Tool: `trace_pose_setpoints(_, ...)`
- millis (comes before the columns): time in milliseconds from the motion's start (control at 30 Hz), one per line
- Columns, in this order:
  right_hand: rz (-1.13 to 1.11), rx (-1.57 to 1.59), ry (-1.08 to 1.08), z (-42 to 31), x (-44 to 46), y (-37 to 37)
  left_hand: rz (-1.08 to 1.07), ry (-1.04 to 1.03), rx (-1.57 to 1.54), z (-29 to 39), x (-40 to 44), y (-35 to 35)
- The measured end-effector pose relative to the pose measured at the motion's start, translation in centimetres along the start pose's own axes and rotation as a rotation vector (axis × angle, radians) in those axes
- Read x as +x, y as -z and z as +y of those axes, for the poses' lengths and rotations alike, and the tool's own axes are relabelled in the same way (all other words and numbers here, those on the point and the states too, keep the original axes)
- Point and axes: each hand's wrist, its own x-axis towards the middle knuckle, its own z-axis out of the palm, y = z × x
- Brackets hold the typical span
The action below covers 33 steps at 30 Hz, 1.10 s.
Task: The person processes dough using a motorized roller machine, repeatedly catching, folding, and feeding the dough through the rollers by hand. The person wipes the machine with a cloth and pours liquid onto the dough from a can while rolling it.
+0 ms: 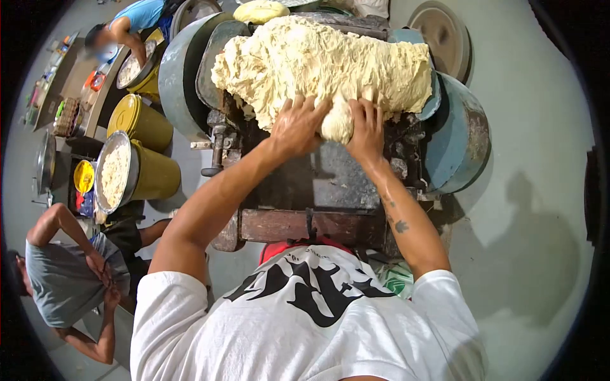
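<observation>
A large, rough mass of pale yellow dough [324, 60] lies across the rollers of a dough machine in front of me. My left hand [297, 127] presses its curled fingers into the dough's near edge. Beside it, my right hand [366, 130] grips the same edge, its fingertips sunk in and partly hidden. A smooth bulge of dough [337, 124] hangs down between the two hands. Below the hands is the machine's dark, flour-dusted plate [340, 187].
Curved blue-grey guards [460, 136] flank the machine. A wooden beam [279, 225] crosses its front. On the left stand yellow buckets [152, 171], one topped by a basin of pale crumbly food [115, 171]. Two people are there: one in grey [70, 273], another in blue [136, 16] reaching into a bowl.
</observation>
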Motion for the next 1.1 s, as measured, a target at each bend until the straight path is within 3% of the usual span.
trace_pose_setpoints(133, 0.084, -0.025, 0.109, 1.7, -2.7, -2.9, -0.183, -0.097, -0.045, -1.6, -1.4, -2.4)
trace_pose_setpoints(233, 0.121, -0.058, 0.128, 3.0, -4.5, -5.0, -0.137, -0.142, -0.055, -2.4, -1.8, -4.8)
trace_pose_setpoints(267, 0.117, -0.061, 0.140, 3.6, -5.1, -6.0, -0.264, -0.103, -0.021, -2.4, -1.5, -5.5)
trace_pose_setpoints(400, 0.081, -0.081, 0.210, 6.5, -7.4, -9.8, -0.157, 0.001, -0.011, -1.8, -3.2, -12.4)
trace_pose_setpoints(467, 0.007, -0.055, 0.199, 6.9, -8.4, -10.0, 0.065, -0.016, 0.083, -1.9, -4.2, -16.9)
trace_pose_setpoints(567, -0.060, 0.064, 0.176, 7.4, -9.6, -10.8, -0.214, 0.013, 0.042, -3.8, -4.7, -20.6)
trace_pose_setpoints(667, 0.008, 0.069, 0.180, 7.8, -10.6, -13.2, 0.160, -0.257, 0.246, -6.8, -4.7, -24.0)
trace_pose_setpoints(700, 0.009, 0.087, 0.169, 7.5, -10.2, -13.2, -0.001, -0.286, 0.238, -7.6, -4.6, -24.6)
trace_pose_setpoints(767, 0.006, -0.014, 0.205, 8.4, -11.8, -15.7, -0.003, -0.353, 0.051, -9.8, -4.8, -27.5)
trace_pose_setpoints(833, 0.110, -0.016, 0.270, 9.1, -11.1, -16.9, 0.022, -0.397, -0.064, -10.9, -3.8, -28.2)
trace_pose_setpoints(967, 0.074, -0.032, 0.130, 8.3, -9.5, -16.5, 0.057, -0.483, 0.122, -11.5, -2.9, -28.0)
trace_pose_setpoints(1067, 0.105, -0.011, 0.014, 7.1, -8.8, -15.9, -0.134, -0.173, -0.119, -8.7, -2.3, -23.7)
trace_pose_setpoints(1100, 0.142, 0.030, -0.029, 6.4, -8.2, -15.6, -0.255, -0.189, 0.017, -7.7, -1.6, -20.9)
